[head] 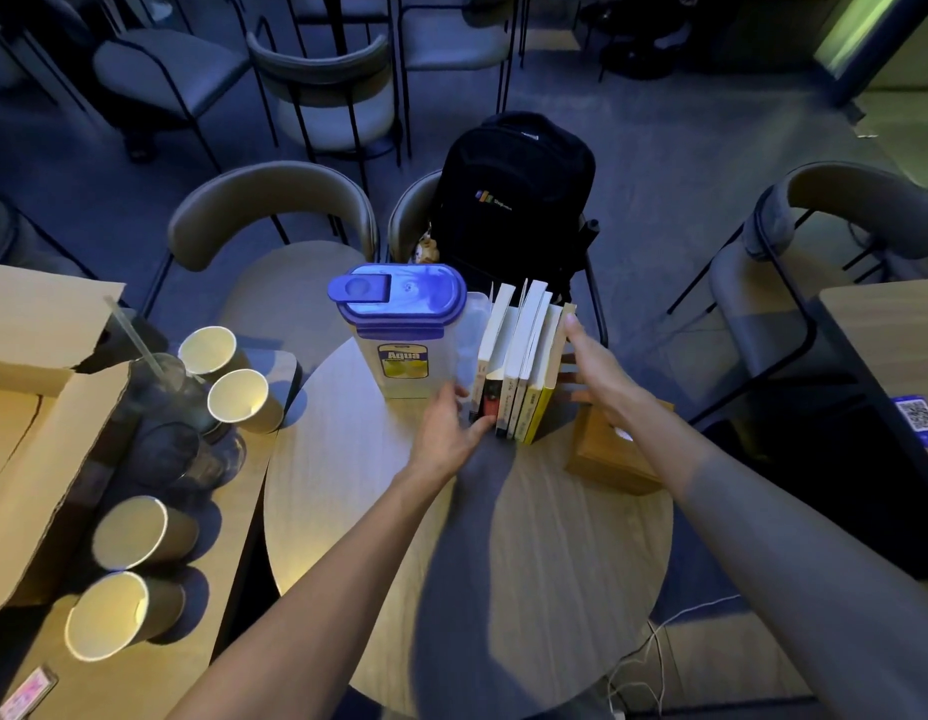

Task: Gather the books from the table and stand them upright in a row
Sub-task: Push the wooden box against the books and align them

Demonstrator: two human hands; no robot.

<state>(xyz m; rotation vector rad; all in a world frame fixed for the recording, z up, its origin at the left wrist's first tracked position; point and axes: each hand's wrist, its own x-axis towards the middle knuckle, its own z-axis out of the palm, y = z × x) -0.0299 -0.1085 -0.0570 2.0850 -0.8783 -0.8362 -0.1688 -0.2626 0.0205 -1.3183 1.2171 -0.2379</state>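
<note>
Several books point(519, 371) stand upright in a row on the round wooden table point(467, 553), spines toward me, just right of a clear pitcher. My left hand point(448, 431) lies against the leftmost book's spine with fingers extended. My right hand point(599, 371) presses flat against the yellow book at the right end of the row, fingers straight. The books sit squeezed between both hands.
A clear pitcher with a blue lid point(399, 330) stands left of the books. A wooden box point(615, 454) sits under my right wrist. Paper cups point(238, 400), glasses and a cardboard box point(40, 407) fill the left table. A black backpack point(513, 200) sits on the chair behind.
</note>
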